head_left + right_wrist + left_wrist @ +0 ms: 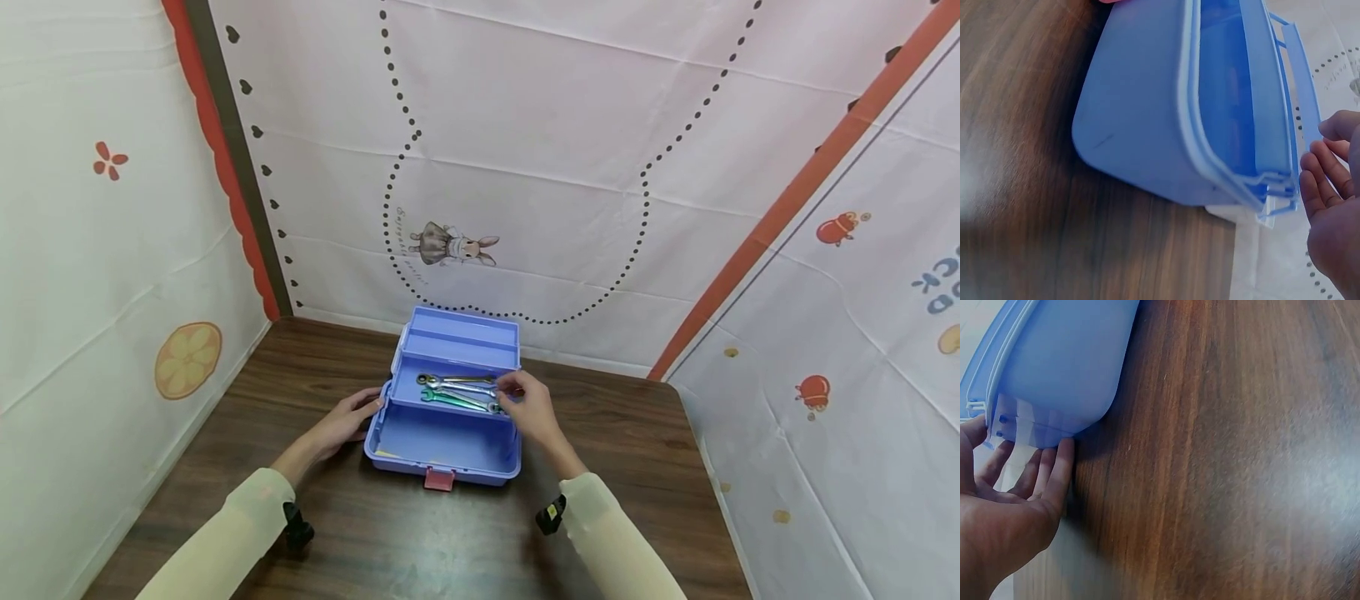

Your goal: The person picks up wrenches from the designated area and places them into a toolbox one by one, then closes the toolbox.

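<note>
A blue toolbox stands unfolded on the table, its tiered trays raised behind the deep lower compartment. Several wrenches, gold, silver and green, lie across the middle tray. My left hand touches the box's left end; in the left wrist view its fingertips rest against the outer wall and the thumb meets the tray edge. Over the tray's right end is my right hand, beside the wrench ends, which it partly hides. In the right wrist view its thumb and fingertips come close together, with nothing visible between them.
A red latch hangs at the toolbox's front. Small yellow pieces show inside the lower compartment. The brown wooden table reaches patterned cloth walls at the back and sides.
</note>
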`<state>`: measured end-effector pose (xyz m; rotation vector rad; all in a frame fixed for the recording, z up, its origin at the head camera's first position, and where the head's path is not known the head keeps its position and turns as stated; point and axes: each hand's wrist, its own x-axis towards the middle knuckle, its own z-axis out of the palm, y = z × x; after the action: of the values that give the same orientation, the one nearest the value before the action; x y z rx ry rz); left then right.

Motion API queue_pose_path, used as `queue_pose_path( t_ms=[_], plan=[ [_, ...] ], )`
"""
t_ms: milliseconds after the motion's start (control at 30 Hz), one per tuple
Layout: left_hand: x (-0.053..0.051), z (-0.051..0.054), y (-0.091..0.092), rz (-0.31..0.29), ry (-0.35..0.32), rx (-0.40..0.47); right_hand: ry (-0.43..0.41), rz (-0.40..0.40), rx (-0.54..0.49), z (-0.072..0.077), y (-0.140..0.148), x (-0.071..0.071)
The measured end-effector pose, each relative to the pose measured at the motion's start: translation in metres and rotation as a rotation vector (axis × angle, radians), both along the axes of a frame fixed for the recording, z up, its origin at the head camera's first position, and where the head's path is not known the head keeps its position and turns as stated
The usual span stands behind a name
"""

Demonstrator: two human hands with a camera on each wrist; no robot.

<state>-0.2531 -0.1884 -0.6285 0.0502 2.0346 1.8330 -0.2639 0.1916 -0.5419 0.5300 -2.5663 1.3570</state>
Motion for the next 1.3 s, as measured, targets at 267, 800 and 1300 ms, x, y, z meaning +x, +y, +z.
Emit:
queue_pose_path(
  t_ms=[267,800,1300],
  plan=[
    [-0.004,0.001,-0.005,-0.01,-0.007,0.011,-0.059,-0.068,-0.085,-0.003,0.017,0.001],
    [-0.027,0.011,-0.006,0.203,0.058,0.024,-0.182,-0.225,-0.358,-0.025,0.035,-0.017],
    [-0.05,0.008,0.022,0.268,0.07,-0.088,-0.415,-0.33,-0.611,-0.047,0.019,-0.031]
  ],
)
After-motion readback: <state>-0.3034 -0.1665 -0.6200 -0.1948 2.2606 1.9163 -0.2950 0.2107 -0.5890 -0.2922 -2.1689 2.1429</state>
